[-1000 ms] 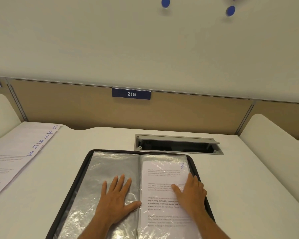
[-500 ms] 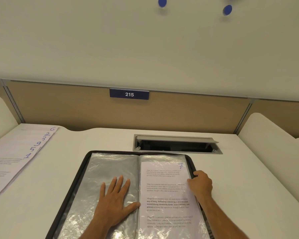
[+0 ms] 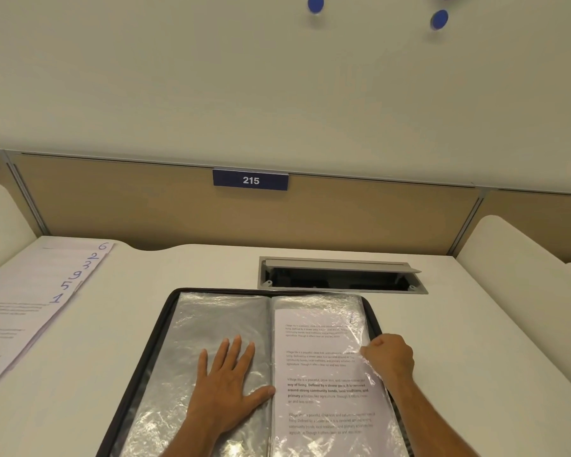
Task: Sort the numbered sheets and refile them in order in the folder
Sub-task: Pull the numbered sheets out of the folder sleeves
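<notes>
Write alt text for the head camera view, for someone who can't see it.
An open black display folder lies on a white desk; the left hand presses flat on its empty left sleeve, while the right hand pinches the outer edge of the right sleeve holding a printed sheet. Fanned numbered sheets lie at far left.

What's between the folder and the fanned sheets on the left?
Head view: only bare desk between the folder and the sheets.

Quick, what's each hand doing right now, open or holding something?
Left hand: open, fingers spread flat on the empty plastic sleeve of the folder.
Right hand: closed, pinching the right sleeve's outer edge.
</notes>
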The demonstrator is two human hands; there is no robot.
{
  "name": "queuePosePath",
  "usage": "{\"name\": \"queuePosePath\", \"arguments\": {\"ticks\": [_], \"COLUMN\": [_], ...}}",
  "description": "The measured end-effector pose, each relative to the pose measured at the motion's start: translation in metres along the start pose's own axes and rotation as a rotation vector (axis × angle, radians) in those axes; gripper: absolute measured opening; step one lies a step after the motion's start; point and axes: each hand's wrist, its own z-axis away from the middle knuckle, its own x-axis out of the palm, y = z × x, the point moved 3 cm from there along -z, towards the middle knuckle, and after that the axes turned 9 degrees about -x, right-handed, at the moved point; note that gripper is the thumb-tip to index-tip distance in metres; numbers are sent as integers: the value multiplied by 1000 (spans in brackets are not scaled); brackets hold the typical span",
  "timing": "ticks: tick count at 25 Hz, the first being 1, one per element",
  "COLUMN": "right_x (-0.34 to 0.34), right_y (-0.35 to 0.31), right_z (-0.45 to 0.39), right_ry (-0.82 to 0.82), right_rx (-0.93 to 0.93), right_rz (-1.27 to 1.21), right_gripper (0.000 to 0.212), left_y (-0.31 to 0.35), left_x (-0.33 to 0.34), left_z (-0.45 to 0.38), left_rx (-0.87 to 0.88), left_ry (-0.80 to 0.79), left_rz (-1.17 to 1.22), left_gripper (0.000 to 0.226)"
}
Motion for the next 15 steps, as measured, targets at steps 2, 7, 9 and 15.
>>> {"name": "queuePosePath", "arguments": {"ticks": [2, 7, 9, 15], "right_x": [-6, -31, -42, -37], "right_y": [-9, -54, -83, -169], "right_z": [0, 2, 11, 50], "right_ry": [-9, -325, -427, -666], "right_rx": [-2, 135, 47, -115], "right_rz": [-15, -514, -683, -895], "right_gripper": [16, 16, 9, 21], "left_y": [-2, 4, 15, 58], "left_x": [-2, -20, -42, -143], "left_z": [-1, -9, -11, -27], "left_rx": [-18, -88, -74, -87], "left_ry": [28, -81, -67, -13], "left_rz": [30, 38, 209, 1135], "left_gripper": [99, 111, 103, 55]}}
